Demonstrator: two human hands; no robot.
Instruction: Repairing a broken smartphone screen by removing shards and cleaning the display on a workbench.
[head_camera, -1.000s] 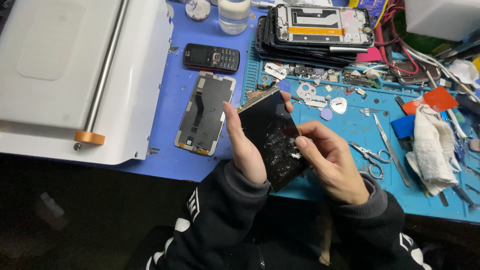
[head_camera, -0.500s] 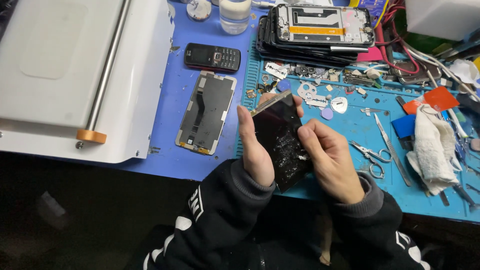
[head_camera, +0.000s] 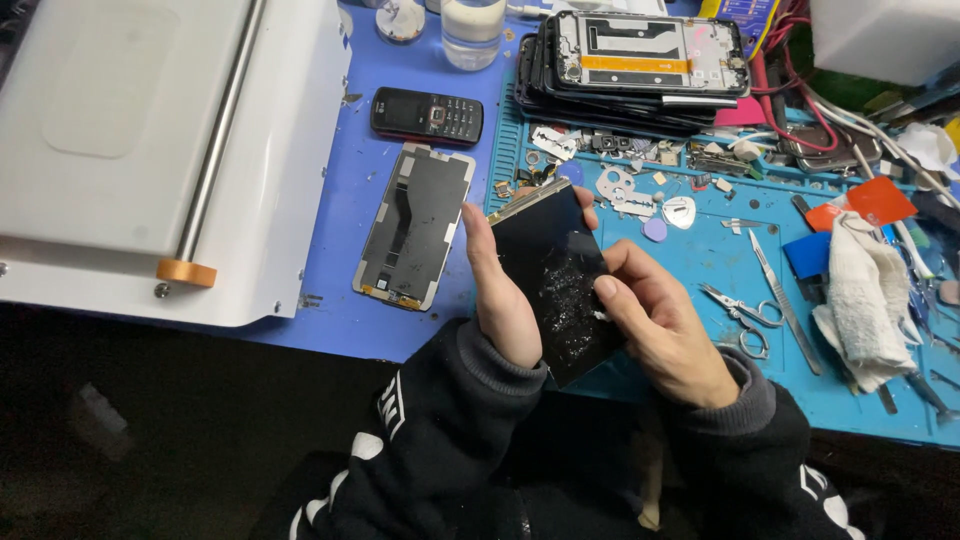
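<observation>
Gripping the cracked phone screen (head_camera: 555, 280), the left hand (head_camera: 500, 295) steadies it; right hand (head_camera: 660, 325) apparently pinches debris.

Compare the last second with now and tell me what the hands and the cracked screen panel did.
The left hand and right hand hold the cracked screen panel as before, the right thumb on its shattered patch. The panel has only shifted and tilted slightly over the blue mat. Nothing was picked up or let go. The back panel, keypad phone, scissors and white cloth stayed put.
</observation>
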